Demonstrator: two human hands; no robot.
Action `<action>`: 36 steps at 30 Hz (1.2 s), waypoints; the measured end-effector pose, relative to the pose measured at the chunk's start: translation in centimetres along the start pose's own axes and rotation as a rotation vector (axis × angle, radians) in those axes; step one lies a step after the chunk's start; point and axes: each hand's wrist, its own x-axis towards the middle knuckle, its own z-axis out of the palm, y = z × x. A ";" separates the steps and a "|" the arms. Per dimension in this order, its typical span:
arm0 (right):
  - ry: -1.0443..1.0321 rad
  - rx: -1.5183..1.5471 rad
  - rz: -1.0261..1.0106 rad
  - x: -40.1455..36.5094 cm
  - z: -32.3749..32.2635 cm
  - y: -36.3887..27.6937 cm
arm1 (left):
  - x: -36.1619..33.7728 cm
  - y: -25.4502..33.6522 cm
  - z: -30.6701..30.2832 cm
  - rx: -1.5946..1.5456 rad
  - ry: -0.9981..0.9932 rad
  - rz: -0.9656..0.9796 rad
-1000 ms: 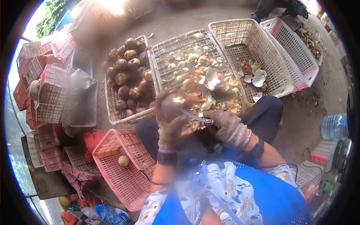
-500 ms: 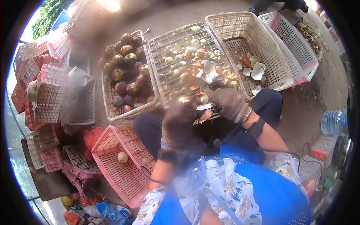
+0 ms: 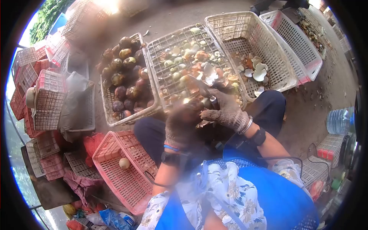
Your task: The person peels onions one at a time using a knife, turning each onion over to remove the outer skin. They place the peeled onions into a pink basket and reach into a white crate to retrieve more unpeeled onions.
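My left hand (image 3: 181,124), in a brown knitted glove, is closed around a dark round fruit (image 3: 196,103) that looks like a coconut; blur hides much of it. My right hand (image 3: 227,111), gloved alike, grips a knife (image 3: 213,100) by its dark handle. Its blade points up and left, close beside the fruit. Both hands are above my lap, at the near edge of a crate (image 3: 150,65) topped with a grid, where pale round pieces and peelings lie. White shell-like scraps (image 3: 210,73) rest on that grid.
At left stands a crate of dark round fruits (image 3: 125,78). A deep crate (image 3: 276,57) at right holds white shell pieces (image 3: 260,72). One pale ball (image 3: 124,163) sits in a pink crate (image 3: 111,180). Stacked crates (image 3: 50,96) stand far left; a water bottle (image 3: 340,121) is at right.
My right hand has turned and shifted slightly, so the knife handle now shows and the blade points up and away. My left hand stays around the dark fruit.
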 end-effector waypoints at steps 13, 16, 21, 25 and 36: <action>0.207 -0.468 -0.738 1.1 2.3 -2.1 | -0.4 -1.5 -0.6 -0.689 -0.043 -0.166; 0.264 -0.316 -0.270 2.1 0.8 -2.7 | -0.6 -3.1 -0.7 -0.805 0.017 -0.120; 0.032 -0.310 -0.339 1.7 1.6 -3.0 | 0.1 -0.9 -1.1 -0.661 -0.058 -0.254; 0.130 -0.376 -0.409 1.3 2.8 -1.0 | -0.3 -3.2 -1.2 -0.463 -0.050 -0.094; 0.435 -0.271 -0.346 4.6 -1.9 -0.4 | 0.3 0.6 -1.5 -0.909 0.077 -0.107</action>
